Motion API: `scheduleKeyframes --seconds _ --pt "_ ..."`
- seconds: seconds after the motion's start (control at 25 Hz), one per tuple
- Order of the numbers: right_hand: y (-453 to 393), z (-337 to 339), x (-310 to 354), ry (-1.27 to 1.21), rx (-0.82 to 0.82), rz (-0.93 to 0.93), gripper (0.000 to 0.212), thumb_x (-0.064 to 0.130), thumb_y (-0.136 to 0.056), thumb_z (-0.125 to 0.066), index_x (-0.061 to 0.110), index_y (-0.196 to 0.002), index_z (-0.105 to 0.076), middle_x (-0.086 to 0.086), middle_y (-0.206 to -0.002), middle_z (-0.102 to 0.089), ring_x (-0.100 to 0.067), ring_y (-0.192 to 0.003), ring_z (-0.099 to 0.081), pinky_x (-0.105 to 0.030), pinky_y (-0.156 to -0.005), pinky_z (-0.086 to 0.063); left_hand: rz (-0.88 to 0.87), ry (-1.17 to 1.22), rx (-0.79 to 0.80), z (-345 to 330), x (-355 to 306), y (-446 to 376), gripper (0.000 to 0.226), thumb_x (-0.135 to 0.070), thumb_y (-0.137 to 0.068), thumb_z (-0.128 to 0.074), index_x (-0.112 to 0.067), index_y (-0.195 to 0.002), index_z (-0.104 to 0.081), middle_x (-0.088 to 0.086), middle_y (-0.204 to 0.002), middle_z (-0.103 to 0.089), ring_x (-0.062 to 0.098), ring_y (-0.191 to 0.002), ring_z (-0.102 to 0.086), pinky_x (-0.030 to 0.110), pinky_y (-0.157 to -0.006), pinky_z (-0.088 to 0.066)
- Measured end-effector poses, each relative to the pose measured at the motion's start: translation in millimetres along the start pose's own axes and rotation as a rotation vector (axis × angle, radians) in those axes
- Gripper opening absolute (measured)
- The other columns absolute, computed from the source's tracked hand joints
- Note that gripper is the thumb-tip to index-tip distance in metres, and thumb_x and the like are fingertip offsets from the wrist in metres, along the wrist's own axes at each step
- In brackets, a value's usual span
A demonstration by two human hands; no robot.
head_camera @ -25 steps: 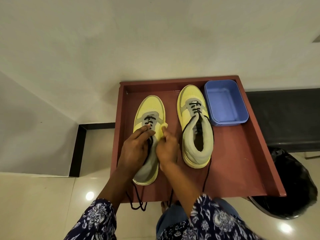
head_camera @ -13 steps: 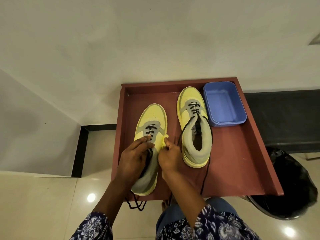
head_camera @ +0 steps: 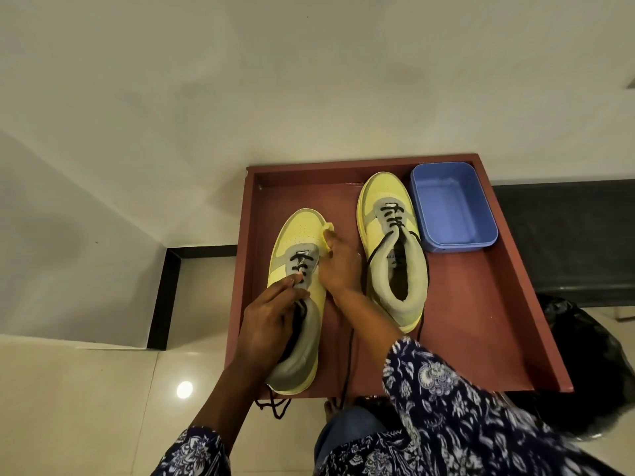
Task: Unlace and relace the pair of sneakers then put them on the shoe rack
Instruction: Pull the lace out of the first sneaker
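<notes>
head view: left hand [head_camera: 271, 317] pinches the near sneaker's [head_camera: 299, 304] lace [head_camera: 298, 266]; right hand [head_camera: 338, 266] grips its yellow side flap (second sneaker [head_camera: 391, 249] beside it) on the red tabletop [head_camera: 474, 321].

A pale cream wall [head_camera: 240, 80] fills the far side. Glossy cream floor tiles [head_camera: 86, 407] lie near left, reflecting a light spot [head_camera: 184, 389]. A dark ledge [head_camera: 567, 235] runs right.

On the red tray [head_camera: 481, 338], bare surface lies open at 4 o'clock of the right sneaker [head_camera: 391, 249]. A blue tub [head_camera: 453, 207] blocks the 1 o'clock corner. The left sneaker [head_camera: 299, 235] and loose black laces [head_camera: 348, 355] crowd the 8 o'clock side.
</notes>
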State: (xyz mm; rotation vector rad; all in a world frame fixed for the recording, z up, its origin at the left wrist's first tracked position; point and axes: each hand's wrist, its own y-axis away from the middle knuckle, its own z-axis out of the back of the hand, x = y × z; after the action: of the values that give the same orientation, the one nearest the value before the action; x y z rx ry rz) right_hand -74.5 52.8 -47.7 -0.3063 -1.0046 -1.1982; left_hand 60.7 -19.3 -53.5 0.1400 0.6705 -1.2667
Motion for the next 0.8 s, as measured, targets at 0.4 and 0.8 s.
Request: scheduleKeyframes --seconds 0.4,0.8 --pt "95.7 -28.8 -43.5 -0.145 -0.096 0.125 0.046 -0.006 -0.086 -0.047 0.014 -0.127 -0.055 0.003 -0.136 -0.051 -0.013 -0.130 -0.045 -0.022 -0.110 -0.033 0.030 0.003 -0.017 0.4 -4.0 -0.7 0.026 0.013 -0.075 -0.062 -0.004 -0.092 -0.071 0.017 -0.110 -0.067 0.026 -0.102 -0.064 0.019 -0.093 -0.041" --pt "40.9 -18.5 -26.6 -0.001 -0.085 0.095 0.046 -0.009 -0.086 -0.042 0.007 -0.127 -0.055 -0.005 -0.141 -0.047 -0.016 -0.132 -0.044 -0.007 -0.102 -0.018 0.018 0.023 -0.041 1.5 -4.9 -1.4 0.029 0.018 -0.072 -0.062 -0.004 -0.089 -0.071 0.016 -0.109 -0.067 0.018 -0.104 -0.058 0.016 -0.095 -0.038"
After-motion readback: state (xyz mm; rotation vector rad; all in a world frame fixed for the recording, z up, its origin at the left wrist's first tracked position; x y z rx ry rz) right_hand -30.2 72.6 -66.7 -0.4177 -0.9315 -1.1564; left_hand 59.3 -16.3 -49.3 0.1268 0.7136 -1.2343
